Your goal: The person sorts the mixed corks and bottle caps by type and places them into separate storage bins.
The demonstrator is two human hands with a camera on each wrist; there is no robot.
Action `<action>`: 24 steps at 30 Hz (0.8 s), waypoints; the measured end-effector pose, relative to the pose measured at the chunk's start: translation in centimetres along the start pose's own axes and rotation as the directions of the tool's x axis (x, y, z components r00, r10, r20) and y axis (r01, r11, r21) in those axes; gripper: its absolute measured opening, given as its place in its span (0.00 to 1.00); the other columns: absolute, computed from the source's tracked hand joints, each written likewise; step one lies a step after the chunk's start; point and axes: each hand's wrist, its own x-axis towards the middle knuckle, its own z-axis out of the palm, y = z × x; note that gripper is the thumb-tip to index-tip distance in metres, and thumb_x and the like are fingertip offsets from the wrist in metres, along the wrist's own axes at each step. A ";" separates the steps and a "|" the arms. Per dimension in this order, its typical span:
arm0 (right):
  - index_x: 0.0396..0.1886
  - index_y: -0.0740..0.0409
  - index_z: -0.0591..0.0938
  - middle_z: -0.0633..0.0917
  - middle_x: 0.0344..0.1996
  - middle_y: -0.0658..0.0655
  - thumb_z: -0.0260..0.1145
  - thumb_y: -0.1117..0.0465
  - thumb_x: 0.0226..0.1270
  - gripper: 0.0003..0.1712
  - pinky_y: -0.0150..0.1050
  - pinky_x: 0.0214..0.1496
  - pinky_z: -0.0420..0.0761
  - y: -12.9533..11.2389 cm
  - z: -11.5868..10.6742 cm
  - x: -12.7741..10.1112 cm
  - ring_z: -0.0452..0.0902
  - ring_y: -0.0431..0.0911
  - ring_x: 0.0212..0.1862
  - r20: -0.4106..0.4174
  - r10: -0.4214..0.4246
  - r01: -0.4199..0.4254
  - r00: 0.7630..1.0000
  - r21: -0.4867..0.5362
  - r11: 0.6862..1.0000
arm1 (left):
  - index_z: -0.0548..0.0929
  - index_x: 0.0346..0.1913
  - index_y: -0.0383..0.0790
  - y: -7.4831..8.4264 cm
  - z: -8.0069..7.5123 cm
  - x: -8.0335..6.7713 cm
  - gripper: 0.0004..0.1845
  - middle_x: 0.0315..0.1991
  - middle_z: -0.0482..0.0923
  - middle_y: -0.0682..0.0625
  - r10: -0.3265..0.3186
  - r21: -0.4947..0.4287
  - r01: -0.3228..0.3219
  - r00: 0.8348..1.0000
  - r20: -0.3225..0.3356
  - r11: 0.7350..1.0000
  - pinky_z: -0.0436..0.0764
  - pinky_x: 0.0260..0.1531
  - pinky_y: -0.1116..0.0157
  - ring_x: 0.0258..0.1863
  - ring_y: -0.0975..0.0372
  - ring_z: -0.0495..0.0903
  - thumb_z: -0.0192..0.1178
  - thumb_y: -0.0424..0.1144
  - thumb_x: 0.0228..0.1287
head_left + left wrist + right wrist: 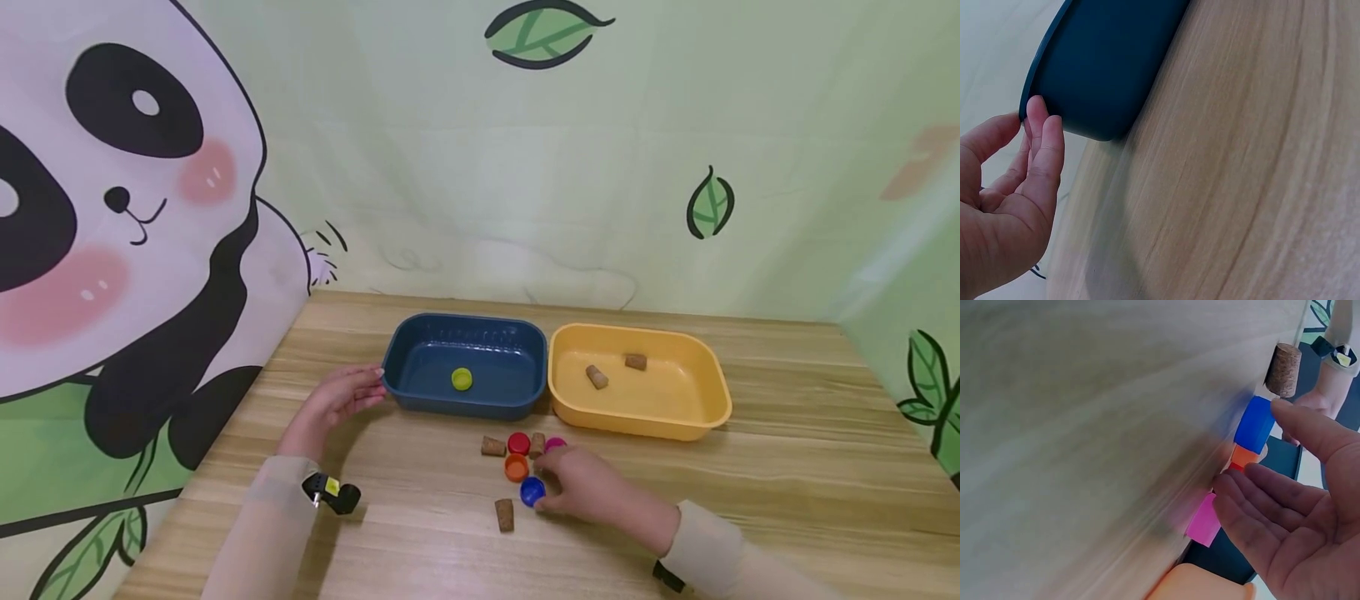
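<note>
My left hand (366,388) lies open at the left end of the dark blue bin (517,392). In the left wrist view its straight fingers (1047,147) touch the blue bin's (1110,62) corner. A yellow-green cap (462,379) lies inside that bin. My right hand (557,482) is open over a cluster of caps on the table, its thumb beside the blue cap (532,492) (1254,424). The fingers (1254,494) are near the orange cap (1244,456) and the pink cap (1202,520). Nothing is held.
The yellow bin (645,427) to the right holds two corks (597,377). A red cap (518,442) and three loose corks (505,514) lie in front of the bins. The panda wall (112,250) bounds the wooden table (787,467) on the left.
</note>
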 end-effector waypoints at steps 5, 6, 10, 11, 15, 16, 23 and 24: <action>0.44 0.63 0.87 0.89 0.36 0.55 0.80 0.58 0.56 0.19 0.35 0.40 0.82 0.0 0.2 0.1 0.74 0.39 0.34 -0.010 -0.022 0.021 1.000 -0.020 1.000 | 0.76 0.57 0.31 -0.1 0.0 0.0 0.12 0.28 0.87 0.57 0.010 -0.012 -0.010 1.000 0.015 1.000 0.89 0.39 0.73 0.31 0.69 0.87 0.53 0.34 0.79; 0.44 0.63 0.87 0.89 0.36 0.54 0.80 0.58 0.56 0.19 0.34 0.39 0.82 0.0 0.2 0.1 0.74 0.38 0.33 -0.009 -0.021 0.021 1.000 -0.020 1.000 | 0.76 0.58 0.30 -0.2 0.0 0.0 0.12 0.27 0.86 0.57 0.011 -0.011 -0.011 1.000 0.012 1.000 0.89 0.38 0.73 0.31 0.69 0.87 0.53 0.33 0.79; 0.46 0.63 0.87 0.90 0.38 0.56 0.79 0.58 0.57 0.20 0.36 0.42 0.84 -0.1 0.2 0.1 0.76 0.40 0.35 0.001 -0.008 0.008 1.000 -0.020 1.000 | 0.74 0.61 0.28 -0.1 0.0 0.0 0.16 0.28 0.87 0.58 0.018 -0.008 -0.018 1.000 0.015 1.000 0.89 0.38 0.73 0.31 0.69 0.87 0.53 0.34 0.79; 0.47 0.63 0.87 0.90 0.40 0.56 0.79 0.58 0.57 0.20 0.38 0.43 0.86 -0.1 0.1 0.1 0.78 0.42 0.36 0.004 -0.002 0.002 1.000 -0.020 1.000 | 0.73 0.62 0.27 -0.1 0.0 0.1 0.17 0.27 0.87 0.57 0.018 -0.009 -0.018 1.000 0.013 1.000 0.89 0.38 0.73 0.31 0.69 0.87 0.53 0.34 0.79; 0.49 0.63 0.86 0.90 0.44 0.59 0.79 0.57 0.58 0.22 0.46 0.50 0.88 -0.3 0.1 0.1 0.84 0.47 0.42 0.014 0.020 -0.020 1.000 -0.037 0.999 | 0.69 0.66 0.24 -0.1 0.0 0.1 0.21 0.27 0.86 0.58 0.017 -0.007 -0.017 1.000 0.014 1.000 0.89 0.37 0.74 0.30 0.70 0.87 0.53 0.34 0.79; 0.50 0.63 0.86 0.90 0.45 0.59 0.78 0.57 0.58 0.22 0.46 0.50 0.88 -0.3 0.2 0.1 0.84 0.48 0.42 0.017 0.025 -0.024 1.000 -0.041 0.999 | 0.69 0.66 0.23 -0.1 0.1 0.1 0.21 0.27 0.86 0.58 0.018 -0.007 -0.018 1.000 0.014 1.000 0.89 0.37 0.74 0.30 0.70 0.87 0.53 0.34 0.79; 0.50 0.62 0.87 0.90 0.44 0.58 0.78 0.57 0.58 0.22 0.44 0.47 0.88 -0.1 0.3 0.2 0.84 0.47 0.41 0.015 0.019 -0.018 1.000 -0.034 0.999 | 0.73 0.60 0.28 -0.2 0.1 -0.1 0.15 0.27 0.86 0.58 0.021 -0.017 -0.021 1.000 0.018 1.000 0.89 0.38 0.74 0.30 0.70 0.86 0.52 0.33 0.79; 0.49 0.63 0.87 0.90 0.44 0.58 0.78 0.57 0.58 0.21 0.44 0.47 0.88 -0.1 0.3 0.2 0.84 0.46 0.40 0.013 0.019 -0.018 1.000 -0.027 0.999 | 0.74 0.60 0.28 -0.2 0.1 -0.1 0.14 0.27 0.86 0.58 0.021 -0.016 -0.021 1.000 0.016 1.000 0.89 0.37 0.74 0.30 0.70 0.86 0.52 0.33 0.79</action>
